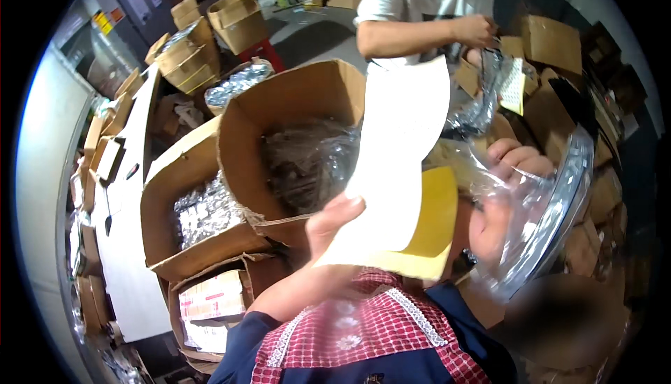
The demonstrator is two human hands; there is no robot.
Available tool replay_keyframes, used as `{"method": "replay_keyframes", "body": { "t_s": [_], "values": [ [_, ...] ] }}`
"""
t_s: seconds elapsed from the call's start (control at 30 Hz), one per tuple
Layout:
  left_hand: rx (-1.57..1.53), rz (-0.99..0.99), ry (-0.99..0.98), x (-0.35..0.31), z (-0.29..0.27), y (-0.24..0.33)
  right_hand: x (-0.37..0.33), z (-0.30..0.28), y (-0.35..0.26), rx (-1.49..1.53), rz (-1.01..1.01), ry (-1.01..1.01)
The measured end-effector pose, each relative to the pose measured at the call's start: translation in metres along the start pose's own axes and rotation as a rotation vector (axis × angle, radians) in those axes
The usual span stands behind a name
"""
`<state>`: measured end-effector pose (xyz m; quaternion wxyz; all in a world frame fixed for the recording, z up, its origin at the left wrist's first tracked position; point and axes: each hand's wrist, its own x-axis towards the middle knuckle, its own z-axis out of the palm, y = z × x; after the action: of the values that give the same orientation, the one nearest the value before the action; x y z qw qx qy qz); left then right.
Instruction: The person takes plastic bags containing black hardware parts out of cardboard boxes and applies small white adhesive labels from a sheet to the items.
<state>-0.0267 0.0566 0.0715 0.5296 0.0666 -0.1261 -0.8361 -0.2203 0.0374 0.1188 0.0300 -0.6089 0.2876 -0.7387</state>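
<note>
Left hand [334,217] pinches white and yellow sheets [398,174] at frame centre; right hand [514,167] grips clear plastic bag [538,223] just right, sheets' long axis running upward

One head-worn fisheye view looks steeply down from just above the person's chest. The left hand [334,222] sits very near at six o'clock, the open cardboard box [241,164] at nine, a co-worker [419,6] farther off at twelve.
</note>
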Motion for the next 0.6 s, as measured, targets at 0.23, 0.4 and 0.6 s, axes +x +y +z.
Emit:
{"method": "replay_keyframes", "body": {
  "t_s": [0.23, 0.4, 0.6],
  "values": [
    [-0.051, 0.098, -0.038, 0.019, 0.004, 0.052, -0.067, 0.072, -0.004, 0.621, 0.417, 0.046],
    [0.699, 0.312, 0.21, -0.017, -0.017, 0.104, -0.054, 0.033, 0.019, -0.153, -0.147, -0.68],
    [1.103, 0.017, 0.175, -0.044, -0.015, 0.057, -0.012, 0.015, 0.029, 0.331, 0.524, -0.401]
  ]
}}
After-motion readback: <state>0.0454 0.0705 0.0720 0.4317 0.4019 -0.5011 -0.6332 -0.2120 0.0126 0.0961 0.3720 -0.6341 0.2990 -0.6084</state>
